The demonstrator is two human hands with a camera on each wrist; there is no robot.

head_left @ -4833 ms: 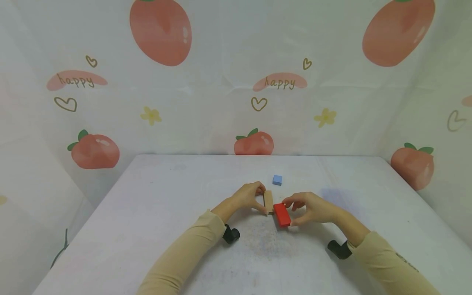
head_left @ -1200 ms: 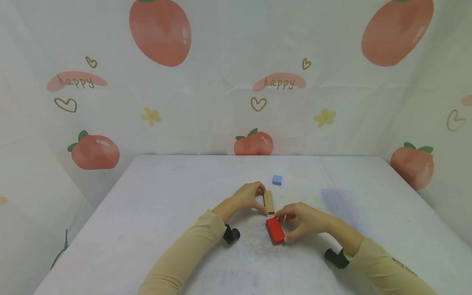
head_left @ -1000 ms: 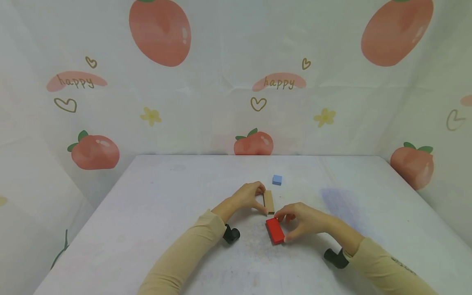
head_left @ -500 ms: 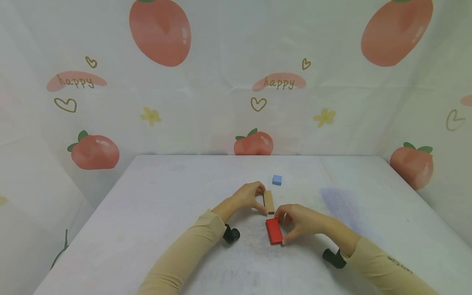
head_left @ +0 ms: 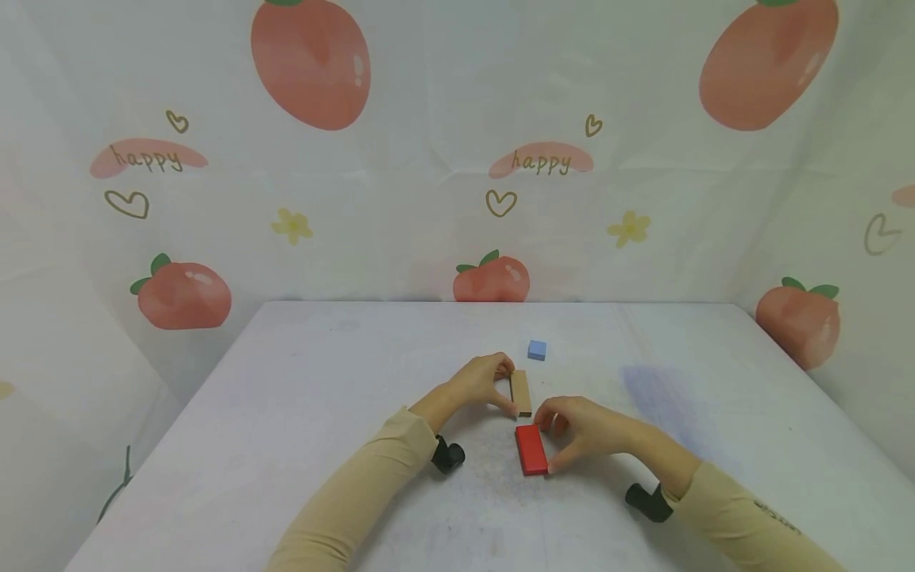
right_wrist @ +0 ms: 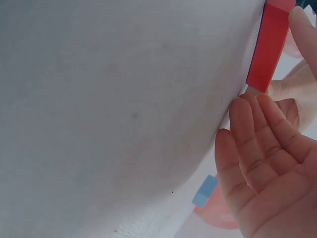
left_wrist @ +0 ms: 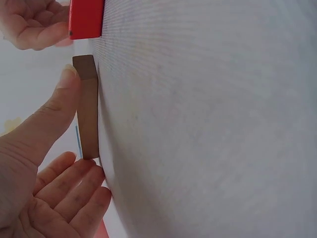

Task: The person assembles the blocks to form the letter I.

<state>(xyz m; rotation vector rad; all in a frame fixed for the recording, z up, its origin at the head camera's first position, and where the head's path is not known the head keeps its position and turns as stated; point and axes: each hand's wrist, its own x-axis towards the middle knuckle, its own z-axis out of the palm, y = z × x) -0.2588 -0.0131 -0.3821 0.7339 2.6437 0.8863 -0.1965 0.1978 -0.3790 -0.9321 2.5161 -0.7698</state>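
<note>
In the head view my left hand (head_left: 480,383) holds a plain wooden block (head_left: 521,392) lengthwise, thumb at its near end and fingers at its far end. The left wrist view shows the thumb against one end of this wooden block (left_wrist: 88,114) and fingertips at the other. Closer to me lies a red block (head_left: 531,450), a short gap from the wooden one. My right hand (head_left: 589,427) pinches it from the right by its two ends. In the right wrist view the thumb and fingertips meet opposite ends of the red block (right_wrist: 270,47).
A small blue block (head_left: 537,350) sits beyond the wooden block on the white table (head_left: 343,357). Black wrist cameras (head_left: 448,456) hang under both forearms. A cloth (head_left: 400,238) printed with peaches stands behind the table.
Since the earliest frame, my right hand has brought the red block toward me and slightly left. Within the last second it turned the block a little straighter. The left hand and wooden block stay put.
</note>
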